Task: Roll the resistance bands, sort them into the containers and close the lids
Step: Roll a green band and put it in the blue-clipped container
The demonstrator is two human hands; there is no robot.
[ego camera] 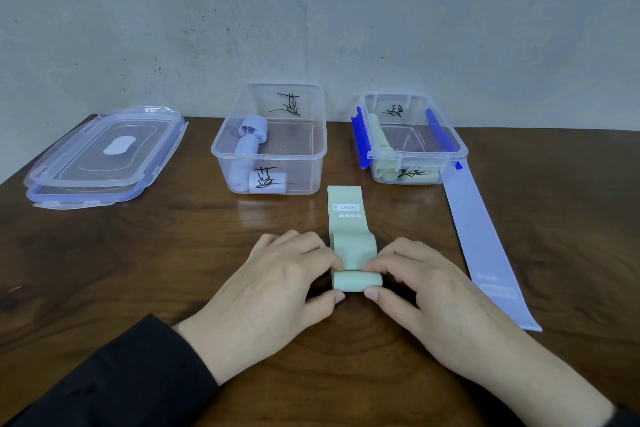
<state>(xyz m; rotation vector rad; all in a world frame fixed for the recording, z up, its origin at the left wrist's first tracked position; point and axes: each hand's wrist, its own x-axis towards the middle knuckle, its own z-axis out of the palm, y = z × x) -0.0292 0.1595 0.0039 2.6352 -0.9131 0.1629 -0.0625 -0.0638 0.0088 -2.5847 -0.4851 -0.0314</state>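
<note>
Left hand [277, 274] and right hand [426, 282] both pinched green band [351, 246] at its rolled end, mid-table — tail (buckled) ran toward containers. Risk: loose coil springing open if pinch slackened. Purple band [485, 246] lay flat, unrolled, beside green-band container [450, 146].

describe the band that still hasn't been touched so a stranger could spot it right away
Start at the right-hand container with blue clips. From its front right corner, a long flat lilac band runs toward the table's near edge. Unlike the green band between the hands, it lies fully unrolled.
</note>
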